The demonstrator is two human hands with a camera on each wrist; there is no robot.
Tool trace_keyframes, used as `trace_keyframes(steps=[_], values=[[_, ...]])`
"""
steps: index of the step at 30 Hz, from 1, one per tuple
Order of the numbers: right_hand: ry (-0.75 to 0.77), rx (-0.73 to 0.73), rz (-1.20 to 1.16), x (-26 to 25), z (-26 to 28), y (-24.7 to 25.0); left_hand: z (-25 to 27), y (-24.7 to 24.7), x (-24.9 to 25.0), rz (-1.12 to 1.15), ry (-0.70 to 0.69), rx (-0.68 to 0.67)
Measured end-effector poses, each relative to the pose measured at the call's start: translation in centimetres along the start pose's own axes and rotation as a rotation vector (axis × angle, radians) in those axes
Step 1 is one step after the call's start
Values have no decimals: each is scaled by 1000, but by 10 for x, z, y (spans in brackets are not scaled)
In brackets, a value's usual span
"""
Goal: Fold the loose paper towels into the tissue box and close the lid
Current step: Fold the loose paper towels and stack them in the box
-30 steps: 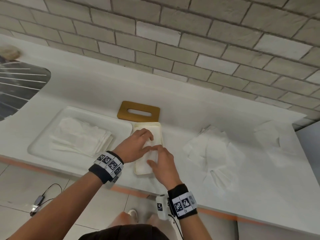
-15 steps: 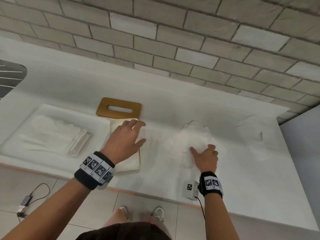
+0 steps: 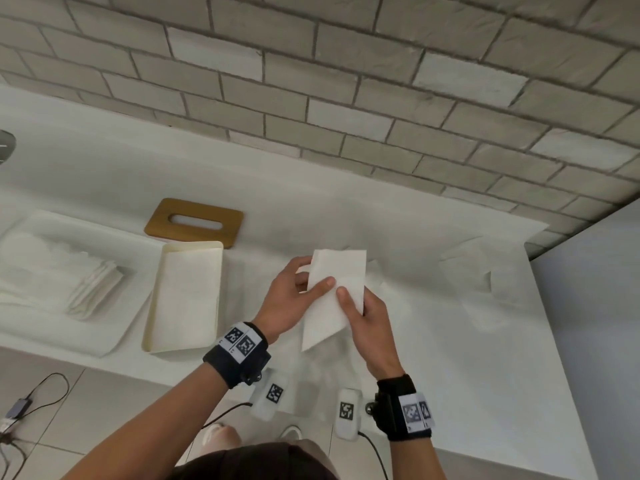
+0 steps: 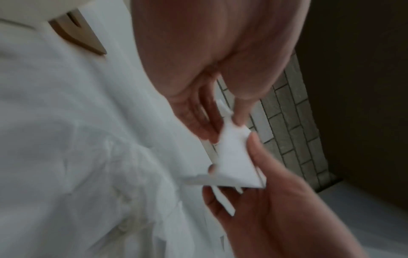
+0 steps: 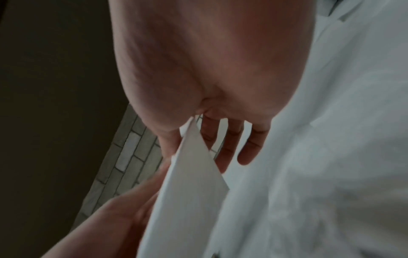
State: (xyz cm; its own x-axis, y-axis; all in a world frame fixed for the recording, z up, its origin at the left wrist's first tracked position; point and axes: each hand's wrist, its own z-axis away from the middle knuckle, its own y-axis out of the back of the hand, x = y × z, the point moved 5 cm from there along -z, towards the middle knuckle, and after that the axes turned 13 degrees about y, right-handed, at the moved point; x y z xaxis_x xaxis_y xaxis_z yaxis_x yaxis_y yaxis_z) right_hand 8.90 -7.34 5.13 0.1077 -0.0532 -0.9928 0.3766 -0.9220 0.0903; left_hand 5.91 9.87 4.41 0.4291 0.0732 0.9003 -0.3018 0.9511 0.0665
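Where brick wall (image 3: pixel 346 81) rises, white counter (image 3: pixel 450 341).

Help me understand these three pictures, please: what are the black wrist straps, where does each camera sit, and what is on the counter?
No machine here: a person works bare-handed. The large picture comes from a head camera; the two blurry close-ups come from cameras strapped to each wrist. The left hand and right hand share a grip on one paper towel, pinching it above the white counter. On it lie the open tissue box, its wooden lid behind, a tray with folded towels, and loose towels to the right.
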Motion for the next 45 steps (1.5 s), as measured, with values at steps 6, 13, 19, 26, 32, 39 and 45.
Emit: trace_keyframes(steps=[6, 13, 19, 26, 32, 39, 45], values=[[-80, 96, 652, 75, -54, 106, -6, 11, 13, -22, -105, 173], [-319, -262, 970, 137, -82, 137, 7, 52, 32, -124, -181, 206], [-263, -167, 929, 115, -80, 129, 30, 143, 88, -445, -335, 371], [14, -195, 1055, -7, -106, 52, 28, 250, 126, -406, -463, 580], [434, -16, 960, -132, -113, -38, 36, 270, 89, -447, -589, 510], [863, 249, 733, -207, -103, -130, 48, 247, -40, -744, -549, 247], [1128, 339, 809, -184, -54, -193, 47, 249, -92, -981, -685, 194]])
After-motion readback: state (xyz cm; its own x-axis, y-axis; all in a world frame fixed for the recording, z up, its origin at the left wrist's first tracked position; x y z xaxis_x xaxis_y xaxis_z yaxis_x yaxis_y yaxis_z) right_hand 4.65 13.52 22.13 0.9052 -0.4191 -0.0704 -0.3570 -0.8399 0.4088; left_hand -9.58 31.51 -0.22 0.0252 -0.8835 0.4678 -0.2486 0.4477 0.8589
